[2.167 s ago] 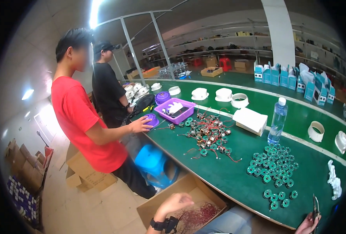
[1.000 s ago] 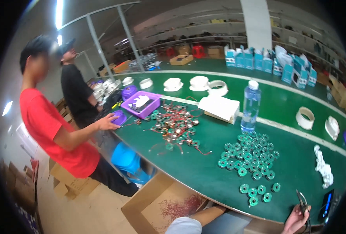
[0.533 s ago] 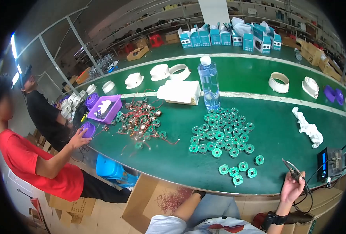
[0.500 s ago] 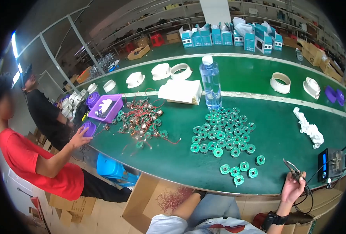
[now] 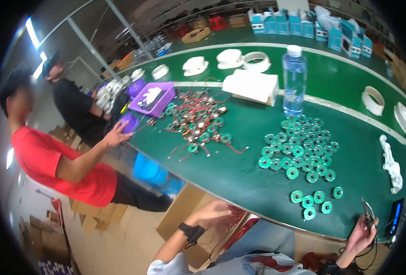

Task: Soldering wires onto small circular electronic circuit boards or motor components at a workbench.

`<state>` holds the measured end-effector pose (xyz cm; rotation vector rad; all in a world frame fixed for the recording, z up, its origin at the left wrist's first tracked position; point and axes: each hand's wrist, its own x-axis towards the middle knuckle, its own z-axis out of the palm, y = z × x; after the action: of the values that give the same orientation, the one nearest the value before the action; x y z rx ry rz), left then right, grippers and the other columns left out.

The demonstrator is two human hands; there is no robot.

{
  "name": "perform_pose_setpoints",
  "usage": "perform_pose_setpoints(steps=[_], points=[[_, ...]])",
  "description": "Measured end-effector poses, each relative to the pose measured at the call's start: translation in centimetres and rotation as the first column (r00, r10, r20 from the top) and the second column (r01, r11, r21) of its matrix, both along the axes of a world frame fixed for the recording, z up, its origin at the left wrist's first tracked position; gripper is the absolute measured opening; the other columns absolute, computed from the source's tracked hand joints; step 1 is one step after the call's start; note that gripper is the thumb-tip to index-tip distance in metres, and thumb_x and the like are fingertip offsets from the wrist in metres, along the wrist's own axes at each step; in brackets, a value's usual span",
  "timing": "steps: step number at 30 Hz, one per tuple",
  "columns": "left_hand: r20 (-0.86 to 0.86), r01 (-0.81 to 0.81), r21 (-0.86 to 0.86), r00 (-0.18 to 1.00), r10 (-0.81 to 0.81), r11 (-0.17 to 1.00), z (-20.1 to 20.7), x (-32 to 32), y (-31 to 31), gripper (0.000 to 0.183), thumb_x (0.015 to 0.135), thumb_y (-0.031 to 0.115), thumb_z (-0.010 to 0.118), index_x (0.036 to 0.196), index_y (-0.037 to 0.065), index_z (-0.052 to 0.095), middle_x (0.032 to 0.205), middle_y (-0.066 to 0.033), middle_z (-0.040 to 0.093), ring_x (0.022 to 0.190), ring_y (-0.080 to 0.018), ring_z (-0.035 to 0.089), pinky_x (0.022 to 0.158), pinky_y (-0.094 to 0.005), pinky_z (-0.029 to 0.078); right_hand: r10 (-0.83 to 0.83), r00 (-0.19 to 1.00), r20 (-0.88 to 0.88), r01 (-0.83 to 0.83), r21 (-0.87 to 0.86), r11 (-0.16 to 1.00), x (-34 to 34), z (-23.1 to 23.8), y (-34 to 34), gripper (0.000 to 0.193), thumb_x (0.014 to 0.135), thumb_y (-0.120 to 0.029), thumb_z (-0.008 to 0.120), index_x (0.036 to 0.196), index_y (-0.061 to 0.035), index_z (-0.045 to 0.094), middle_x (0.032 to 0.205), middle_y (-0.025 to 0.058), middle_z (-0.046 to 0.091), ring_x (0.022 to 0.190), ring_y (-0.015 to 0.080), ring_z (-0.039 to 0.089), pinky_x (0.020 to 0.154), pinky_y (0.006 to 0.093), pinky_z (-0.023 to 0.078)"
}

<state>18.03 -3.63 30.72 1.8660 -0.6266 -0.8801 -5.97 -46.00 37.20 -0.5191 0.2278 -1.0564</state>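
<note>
Gripping tool [image 5: 368, 212], right hand [image 5: 361, 233]; left hand [image 5: 212, 210] over carton [image 5: 181, 211].

Bright tube lights [image 5: 32, 33] hang above a pale floor [image 5: 136, 236] — grey posts [image 5: 87, 44] between.

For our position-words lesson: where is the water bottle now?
In the head view, the water bottle stands right of centre on the green table, just right of the white block, beyond the green round parts.
</note>
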Motion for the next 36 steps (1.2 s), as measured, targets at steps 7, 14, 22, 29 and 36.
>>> perform_pose_setpoints(steps=[7, 14, 22, 29, 36], points=[[0.572, -0.391, -0.111, 0.727, 0.381, 0.914, 12.9, 0.9, 2.5, 0.022, 0.075, 0.006, 0.06, 0.096, 0.003, 0.058, 0.092, -0.0065, 0.059, 0.073, -0.0115, 0.056, 0.062, -0.0244, 0.045, 0.109, 0.993, 0.033, -0.107, -0.057, 0.993, -0.3, -1.2, -1.1, 0.008, 0.079, -0.004, 0.049, 0.083, -0.002, 0.043, 0.065, 0.0023, 0.033, 0.063, 0.013, 0.032, 0.071, 0.0281, 0.031], [0.833, -0.393, -0.253, 0.377, 0.405, 0.884, 14.8, 9.3, -1.5, 0.035, 0.064, -0.009, 0.059, 0.098, 0.0, 0.056, 0.082, -0.0118, 0.055, 0.065, -0.0191, 0.054, 0.058, -0.0285, 0.045, 0.056, 0.998, 0.024, -0.053, -0.115, 0.992, -0.1, -0.6, 0.1, 0.007, 0.079, -0.005, 0.047, 0.08, -0.004, 0.04, 0.063, 0.0016, 0.032, 0.063, 0.0116, 0.031, 0.069, 0.028, 0.031], [0.846, -0.237, 0.027, 0.522, 0.104, 0.971, 14.6, 13.1, -2.6, 0.026, 0.069, -0.003, 0.06, 0.095, 0.0, 0.059, 0.07, -0.0086, 0.053, 0.058, -0.0155, 0.051, 0.054, -0.0265, 0.042, 0.034, 0.999, 0.011, -0.031, -0.183, 0.983, -0.5, -0.8, 0.0, 0.009, 0.08, -0.007, 0.048, 0.078, -0.0045, 0.039, 0.065, 0.0037, 0.036, 0.068, 0.0151, 0.037, 0.082, 0.0318, 0.034], [0.87, -0.126, 0.074, 0.493, -0.002, 0.989, 13.8, 14.5, -5.1, 0.03, 0.063, -0.003, 0.063, 0.092, 0.001, 0.059, 0.076, -0.0115, 0.053, 0.066, -0.0259, 0.056, 0.059, -0.0342, 0.045, 0.086, 0.996, 0.005, -0.082, -0.241, 0.967, -0.4, -0.6, -0.2, 0.009, 0.08, -0.008, 0.049, 0.08, -0.0041, 0.04, 0.066, 0.0043, 0.038, 0.069, 0.0154, 0.038, 0.084, 0.0315, 0.034], [0.945, -0.039, 0.13, 0.307, -0.112, 0.991, 13.0, 14.4, -5.6, 0.013, 0.064, 0.004, 0.062, 0.075, 0.002, 0.056, 0.072, -0.0108, 0.05, 0.071, -0.0293, 0.053, 0.06, -0.0381, 0.045, -0.041, 0.998, -0.057, 0.028, -0.219, 0.975, -0.1, -0.6, 0.1, 0.011, 0.081, -0.008, 0.048, 0.076, -0.0048, 0.039, 0.069, 0.0036, 0.036, 0.068, 0.0138, 0.033, 0.071, 0.0282, 0.032]])
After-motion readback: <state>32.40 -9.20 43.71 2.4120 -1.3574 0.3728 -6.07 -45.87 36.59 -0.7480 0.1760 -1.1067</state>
